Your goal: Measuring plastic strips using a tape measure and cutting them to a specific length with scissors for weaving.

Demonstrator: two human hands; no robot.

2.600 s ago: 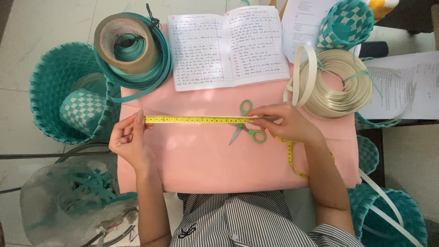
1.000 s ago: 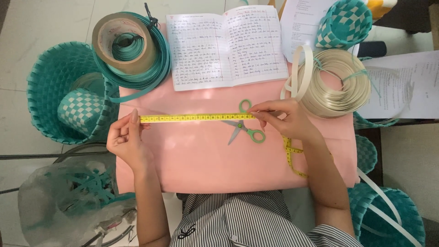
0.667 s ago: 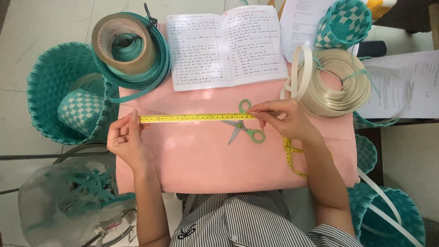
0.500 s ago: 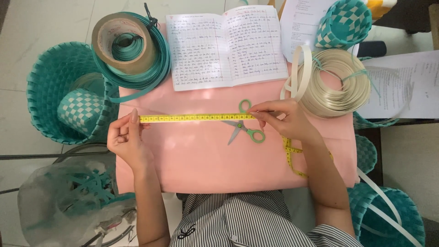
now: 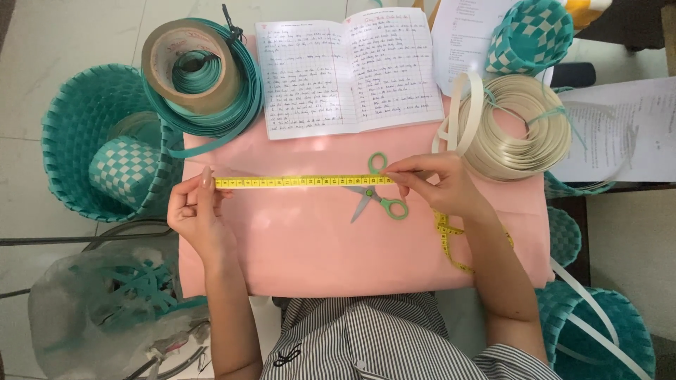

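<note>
A yellow measuring tape (image 5: 303, 181) is stretched flat across a pink table top (image 5: 317, 246). My left hand (image 5: 197, 211) pinches its left end near the table's left edge. My right hand (image 5: 436, 184) pinches the tape further right, and the loose remainder (image 5: 451, 243) trails down under my right wrist. Green-handled scissors (image 5: 377, 193) lie under the tape, just left of my right hand.
An open handwritten notebook (image 5: 348, 70) lies at the back. A teal strap coil with a brown tape roll (image 5: 201, 70) sits back left, a cream strap coil (image 5: 521, 127) back right. Teal woven baskets (image 5: 98, 141) stand left, with more at right (image 5: 598, 331). Papers (image 5: 620, 134) lie at right.
Nothing has visibly changed apart from a slight shift of the view; both hands still hold the tape stretched in the same place.
</note>
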